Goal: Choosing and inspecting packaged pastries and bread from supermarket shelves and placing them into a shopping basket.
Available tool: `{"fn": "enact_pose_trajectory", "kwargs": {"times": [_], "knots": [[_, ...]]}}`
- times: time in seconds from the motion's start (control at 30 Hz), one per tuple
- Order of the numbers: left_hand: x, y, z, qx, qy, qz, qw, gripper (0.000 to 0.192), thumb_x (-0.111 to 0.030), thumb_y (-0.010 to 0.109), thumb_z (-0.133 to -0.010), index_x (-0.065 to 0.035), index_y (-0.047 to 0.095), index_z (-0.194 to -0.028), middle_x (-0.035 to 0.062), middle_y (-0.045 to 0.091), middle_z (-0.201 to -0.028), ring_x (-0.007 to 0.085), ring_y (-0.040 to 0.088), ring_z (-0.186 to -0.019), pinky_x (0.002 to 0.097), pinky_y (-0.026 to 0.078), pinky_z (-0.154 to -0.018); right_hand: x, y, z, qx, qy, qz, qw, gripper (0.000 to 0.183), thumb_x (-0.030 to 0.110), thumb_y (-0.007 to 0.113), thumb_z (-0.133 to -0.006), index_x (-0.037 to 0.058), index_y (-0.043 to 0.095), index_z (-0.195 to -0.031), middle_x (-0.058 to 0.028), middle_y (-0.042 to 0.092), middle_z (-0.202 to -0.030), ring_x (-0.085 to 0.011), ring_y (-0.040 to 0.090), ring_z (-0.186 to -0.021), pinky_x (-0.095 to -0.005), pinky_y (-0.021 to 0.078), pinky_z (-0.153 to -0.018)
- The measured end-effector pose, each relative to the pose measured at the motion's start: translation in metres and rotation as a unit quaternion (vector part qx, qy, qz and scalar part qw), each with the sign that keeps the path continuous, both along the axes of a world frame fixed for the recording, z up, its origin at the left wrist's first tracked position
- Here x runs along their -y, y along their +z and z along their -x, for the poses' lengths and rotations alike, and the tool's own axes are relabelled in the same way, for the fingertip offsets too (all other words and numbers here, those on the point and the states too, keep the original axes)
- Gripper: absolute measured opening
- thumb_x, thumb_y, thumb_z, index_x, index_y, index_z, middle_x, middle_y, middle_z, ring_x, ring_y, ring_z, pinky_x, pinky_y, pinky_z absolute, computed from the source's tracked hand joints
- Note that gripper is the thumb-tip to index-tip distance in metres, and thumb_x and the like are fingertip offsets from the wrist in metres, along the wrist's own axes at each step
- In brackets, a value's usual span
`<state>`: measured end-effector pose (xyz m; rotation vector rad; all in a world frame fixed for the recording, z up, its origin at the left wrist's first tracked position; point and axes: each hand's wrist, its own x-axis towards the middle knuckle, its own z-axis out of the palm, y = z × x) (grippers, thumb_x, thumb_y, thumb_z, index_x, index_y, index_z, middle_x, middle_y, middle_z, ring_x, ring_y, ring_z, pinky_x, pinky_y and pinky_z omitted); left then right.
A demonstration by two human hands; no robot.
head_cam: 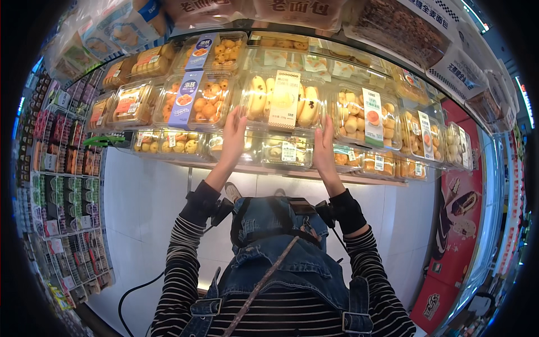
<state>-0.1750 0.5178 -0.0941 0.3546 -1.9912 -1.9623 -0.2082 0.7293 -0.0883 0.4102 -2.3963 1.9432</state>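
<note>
A clear plastic box of banana-shaped cakes [256, 97] with a yellow paper band lies on the upper shelf, between my two hands. My left hand [235, 132] touches its left side, fingers pointing up. At its right side is my right hand [324, 141], thumb and fingers along the edge. Left of it sits a box of round baked balls [210, 103] with a blue band. To the right stands a box of small pale pastries [348, 111] with a white and green band. Whether the banana-cake box is lifted off the shelf, I cannot tell.
Below, a lower shelf holds more clear boxes of pastries [288, 152]. Bagged bread [398, 31] lines the top shelf. A wire rack of packaged goods [67, 189] stands at left, a red freezer cabinet [457, 219] at right. A black cable [126, 295] trails over the floor.
</note>
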Motion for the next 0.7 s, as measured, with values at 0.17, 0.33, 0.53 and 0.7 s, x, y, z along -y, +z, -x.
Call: {"fn": "enact_pose_trajectory", "kwargs": {"times": [0.17,0.33,0.53,0.7], "knots": [[0.000,0.000,0.004,0.008,0.011,0.009,1.000,0.042,-0.018,0.043,-0.085,0.0027,0.030,-0.119,0.0170,0.036,-0.121,0.0209,0.033,-0.114,0.0289,0.026,-0.093,0.001,-0.002,0.003,0.002,-0.005,0.012,1.000,0.050,0.025,0.029,-0.088,-0.0024,0.012,-0.126,-0.0225,0.017,-0.130,-0.0292,0.018,-0.122,-0.0341,0.0158,-0.098],[-0.001,-0.003,0.001,-0.009,-0.004,-0.016,1.000,0.041,-0.017,0.043,-0.085,0.0022,0.031,-0.119,0.0165,0.036,-0.121,0.0200,0.033,-0.114,0.0286,0.026,-0.093,0.000,-0.002,0.002,0.016,-0.006,0.025,1.000,0.050,0.024,0.030,-0.088,-0.0021,0.012,-0.126,-0.0219,0.018,-0.130,-0.0287,0.018,-0.122,-0.0342,0.0164,-0.098],[-0.003,-0.001,-0.003,-0.009,0.000,0.010,1.000,0.042,-0.019,0.042,-0.085,0.0011,0.030,-0.120,0.0159,0.035,-0.122,0.0203,0.033,-0.114,0.0286,0.025,-0.094,-0.003,-0.004,-0.003,0.045,-0.007,0.016,0.999,0.053,0.028,0.029,-0.088,-0.0020,0.010,-0.127,-0.0208,0.014,-0.131,-0.0281,0.014,-0.123,-0.0335,0.0153,-0.098],[-0.005,-0.010,-0.009,0.029,0.022,0.096,0.995,0.051,-0.031,0.040,-0.085,0.0003,0.027,-0.124,0.0158,0.032,-0.124,0.0228,0.028,-0.117,0.0302,0.023,-0.095,-0.008,-0.029,-0.010,0.120,0.000,0.089,0.989,0.057,0.033,0.029,-0.088,-0.0013,0.008,-0.128,-0.0192,0.012,-0.132,-0.0267,0.015,-0.123,-0.0336,0.0160,-0.098]]}}
